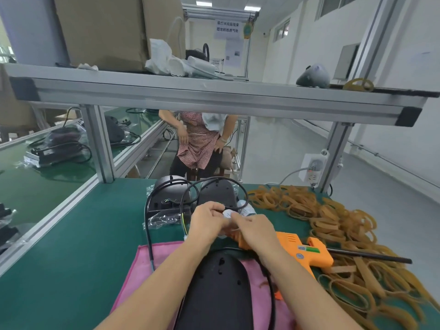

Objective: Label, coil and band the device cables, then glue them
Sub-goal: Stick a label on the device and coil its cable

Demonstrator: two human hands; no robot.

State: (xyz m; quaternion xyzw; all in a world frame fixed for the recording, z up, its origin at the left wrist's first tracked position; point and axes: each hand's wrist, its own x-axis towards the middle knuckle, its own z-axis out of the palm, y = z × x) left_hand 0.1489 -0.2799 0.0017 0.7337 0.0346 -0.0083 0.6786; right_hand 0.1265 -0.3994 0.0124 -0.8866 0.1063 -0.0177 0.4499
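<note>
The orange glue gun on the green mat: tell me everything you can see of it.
The glue gun is bright orange, of what looks like plastic, with vent slots on its body and a green, white and blue label on its side. It lies flat on its side on the green mat, handle toward the near right, between the pink cloth and the heap of rubber bands. The right hand hides its nozzle end. Whether anything grips it cannot be told.
</note>
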